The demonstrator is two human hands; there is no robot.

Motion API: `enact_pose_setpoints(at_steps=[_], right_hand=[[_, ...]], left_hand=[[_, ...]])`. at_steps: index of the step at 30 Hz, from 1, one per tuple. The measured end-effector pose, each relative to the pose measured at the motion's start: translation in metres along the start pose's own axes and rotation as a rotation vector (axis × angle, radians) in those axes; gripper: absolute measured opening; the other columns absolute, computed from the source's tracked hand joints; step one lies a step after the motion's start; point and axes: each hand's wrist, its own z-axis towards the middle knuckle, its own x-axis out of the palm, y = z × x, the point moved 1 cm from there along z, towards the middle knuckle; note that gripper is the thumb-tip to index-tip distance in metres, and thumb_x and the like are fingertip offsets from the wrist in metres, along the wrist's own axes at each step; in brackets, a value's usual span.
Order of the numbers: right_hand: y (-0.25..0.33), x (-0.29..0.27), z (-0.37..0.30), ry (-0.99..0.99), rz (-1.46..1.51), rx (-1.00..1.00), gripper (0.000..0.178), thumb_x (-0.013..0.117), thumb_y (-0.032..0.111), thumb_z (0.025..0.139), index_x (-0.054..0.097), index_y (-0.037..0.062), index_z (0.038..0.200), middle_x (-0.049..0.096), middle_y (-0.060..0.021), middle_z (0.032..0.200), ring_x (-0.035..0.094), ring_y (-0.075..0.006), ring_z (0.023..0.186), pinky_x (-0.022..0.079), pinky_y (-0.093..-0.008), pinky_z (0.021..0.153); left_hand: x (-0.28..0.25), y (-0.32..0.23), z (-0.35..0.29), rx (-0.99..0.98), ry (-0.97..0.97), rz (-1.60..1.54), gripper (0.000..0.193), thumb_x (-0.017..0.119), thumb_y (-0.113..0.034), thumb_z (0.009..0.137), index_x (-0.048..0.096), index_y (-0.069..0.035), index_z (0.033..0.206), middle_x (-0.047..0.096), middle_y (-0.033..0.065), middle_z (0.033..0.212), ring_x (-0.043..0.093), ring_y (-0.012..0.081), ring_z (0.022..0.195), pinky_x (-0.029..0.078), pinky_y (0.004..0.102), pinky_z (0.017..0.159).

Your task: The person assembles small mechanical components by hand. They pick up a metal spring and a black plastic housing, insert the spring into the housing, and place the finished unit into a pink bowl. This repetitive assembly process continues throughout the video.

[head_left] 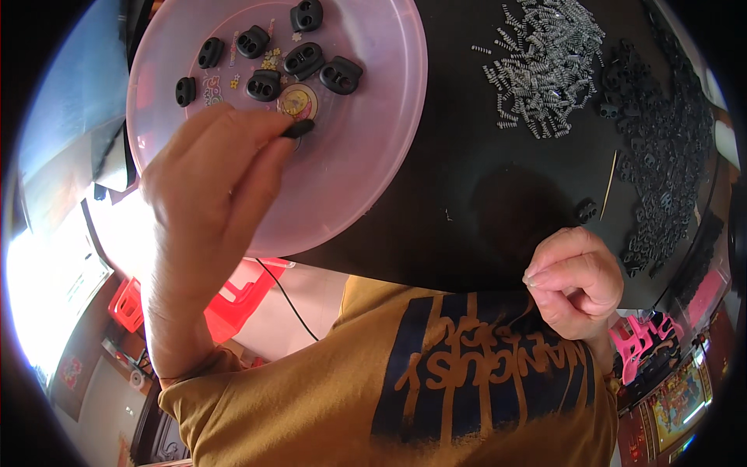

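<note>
The black counter (459,148) spreads across the view, its near edge running along the person's front. At its left end, reaching over to the near edge, is a pink basin (415,117). A wide pile of small black parts (665,163) lies along the counter's right edge. Between pile and basin, well back from the near edge, is a heap of springs (548,70). The left hand (214,167) is over the basin, thumb and index finger closed narrowly on a black toggle (298,128). The right hand (577,284) is at the near edge, toward the right corner, fingers curled and tips together; whether they pinch anything I cannot tell. A thin stick (609,185) lies beside the pile. Seven more toggles (341,75) sit spread in the basin.
</note>
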Motion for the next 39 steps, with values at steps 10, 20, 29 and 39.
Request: enact_pose_setpoints(at_steps=[10, 20, 29, 39], right_hand=[[0.003, 0.002, -0.001, -0.049, -0.068, 0.037, 0.024, 0.060, -0.014, 0.063, 0.059, 0.0016, 0.081, 0.056, -0.0079, 0.077, 0.054, -0.0115, 0.057, 0.041, -0.0207, 0.046], [0.007, 0.004, -0.004, -0.082, -0.047, 0.086, 0.022, 0.059, -0.013, 0.066, 0.059, 0.0012, 0.082, 0.056, -0.0092, 0.079, 0.054, -0.0115, 0.060, 0.042, -0.0205, 0.050], [0.008, -0.001, -0.010, -0.330, 0.300, 0.128, 0.014, 0.053, -0.011, 0.077, 0.054, -0.0024, 0.089, 0.053, -0.0102, 0.086, 0.052, -0.0104, 0.069, 0.044, -0.0202, 0.061], [0.019, -0.020, -0.031, -0.567, 0.508, 0.063, 0.013, 0.056, -0.005, 0.079, 0.056, -0.0005, 0.092, 0.057, -0.0061, 0.088, 0.054, -0.0072, 0.073, 0.047, -0.0203, 0.065]], left_hand=[[-0.014, 0.015, 0.003, -0.589, 0.237, -1.173, 0.024, 0.057, -0.019, 0.083, 0.054, 0.004, 0.092, 0.052, 0.0010, 0.067, 0.029, -0.0018, 0.041, 0.019, 0.0145, 0.036], [-0.011, 0.010, 0.001, -0.536, 0.208, -0.940, 0.018, 0.055, -0.013, 0.084, 0.056, 0.002, 0.093, 0.051, -0.0016, 0.069, 0.035, -0.0001, 0.048, 0.027, 0.0149, 0.043], [-0.008, -0.031, 0.008, -0.354, -0.095, -0.621, 0.014, 0.053, -0.010, 0.080, 0.055, 0.002, 0.089, 0.050, -0.0015, 0.072, 0.043, 0.0058, 0.060, 0.034, 0.0190, 0.055], [0.054, -0.140, 0.013, -0.482, 0.383, -1.510, 0.042, 0.043, -0.007, 0.076, 0.046, 0.010, 0.114, 0.052, 0.0094, 0.089, 0.046, 0.0129, 0.062, 0.039, 0.0236, 0.054]])
